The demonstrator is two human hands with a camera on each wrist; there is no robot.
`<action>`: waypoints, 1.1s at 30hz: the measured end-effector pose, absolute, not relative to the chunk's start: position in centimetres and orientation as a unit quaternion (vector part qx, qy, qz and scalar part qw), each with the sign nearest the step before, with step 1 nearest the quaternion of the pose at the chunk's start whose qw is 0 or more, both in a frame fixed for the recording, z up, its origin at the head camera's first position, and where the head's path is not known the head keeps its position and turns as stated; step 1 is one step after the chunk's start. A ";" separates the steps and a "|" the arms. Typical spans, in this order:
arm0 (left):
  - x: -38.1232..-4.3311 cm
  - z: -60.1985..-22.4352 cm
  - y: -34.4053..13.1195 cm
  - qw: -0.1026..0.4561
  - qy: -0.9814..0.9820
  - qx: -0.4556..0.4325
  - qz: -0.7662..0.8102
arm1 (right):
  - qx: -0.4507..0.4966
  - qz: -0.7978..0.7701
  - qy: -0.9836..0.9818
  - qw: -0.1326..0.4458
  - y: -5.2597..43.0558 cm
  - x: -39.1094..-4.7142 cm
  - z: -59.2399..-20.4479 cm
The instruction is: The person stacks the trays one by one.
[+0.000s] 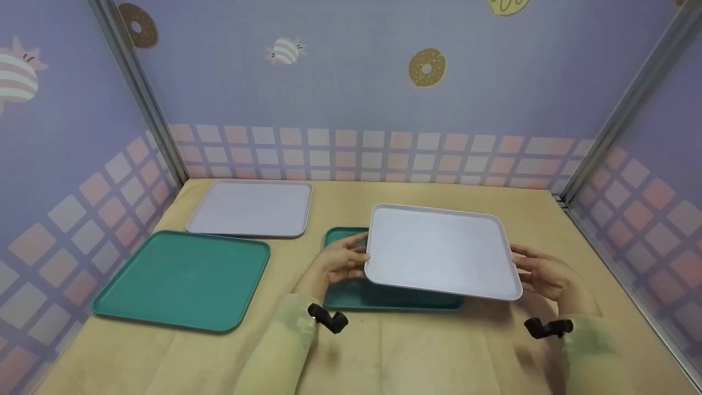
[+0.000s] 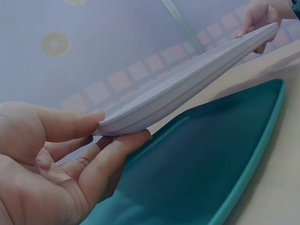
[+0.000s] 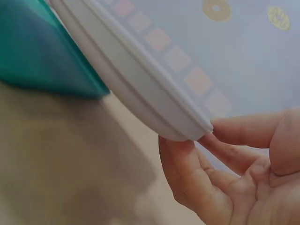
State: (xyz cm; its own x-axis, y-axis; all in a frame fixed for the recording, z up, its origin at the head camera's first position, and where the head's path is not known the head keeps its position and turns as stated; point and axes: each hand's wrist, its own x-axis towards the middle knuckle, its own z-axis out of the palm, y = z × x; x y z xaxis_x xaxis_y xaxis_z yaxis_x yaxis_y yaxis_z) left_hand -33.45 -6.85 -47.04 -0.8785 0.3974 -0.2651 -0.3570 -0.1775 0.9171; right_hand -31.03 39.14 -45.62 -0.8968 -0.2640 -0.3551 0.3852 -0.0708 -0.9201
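Observation:
A white tray (image 1: 439,249) is held up off the table, tilted so its right side sits lower in the head view. My left hand (image 1: 343,259) pinches its left edge, thumb on the rim and fingers underneath, as the left wrist view shows. On the opposite edge my right hand (image 1: 545,273) grips the rim the same way, fingertips below it in the right wrist view. Beneath the raised tray a green tray (image 2: 187,164) lies on the table, partly covered in the head view. The two trays are apart.
To the left another green tray (image 1: 186,280) lies flat. Behind it, near the back wall, is a second white tray (image 1: 252,208), their edges close together. Patterned panels (image 1: 362,82) enclose the cloth-covered table (image 1: 351,356) at the back and both sides.

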 end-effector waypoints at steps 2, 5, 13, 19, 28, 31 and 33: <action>-33.3 -47.2 -8.0 0.243 0.592 0.020 0.768 | 0.053 -0.725 0.653 0.214 38.0 -31.2 -45.8; -33.0 -47.4 -9.5 0.243 0.588 0.022 0.771 | 0.065 -0.720 0.661 0.202 36.3 -31.4 -45.9; -32.3 -47.5 -12.9 0.215 0.615 0.005 0.759 | 0.060 -0.717 0.667 0.190 32.5 -31.6 -46.3; -32.1 -47.9 -14.1 0.184 0.649 -0.031 0.738 | 0.054 -0.718 0.671 0.180 30.4 -31.8 -47.0; -31.9 -48.9 -13.7 0.120 0.729 -0.077 0.669 | 0.071 -0.732 0.652 0.183 28.9 -31.8 -48.4; -31.9 -49.0 -13.5 0.109 0.750 -0.087 0.647 | 0.071 -0.742 0.644 0.171 28.4 -32.0 -48.6; -32.0 -49.0 -13.5 0.099 0.760 -0.086 0.636 | 0.070 -0.733 0.658 0.157 28.0 -32.1 -48.8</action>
State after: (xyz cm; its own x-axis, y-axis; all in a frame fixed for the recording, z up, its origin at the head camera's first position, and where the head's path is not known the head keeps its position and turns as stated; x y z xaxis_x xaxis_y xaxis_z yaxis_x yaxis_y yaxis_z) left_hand -31.96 -13.50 -48.97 -0.9656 -0.0058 -0.2601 -0.2571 0.1748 0.9505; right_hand -32.06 28.01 -48.78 -0.9407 -0.1386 -0.3097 0.3228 -0.0842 -0.9427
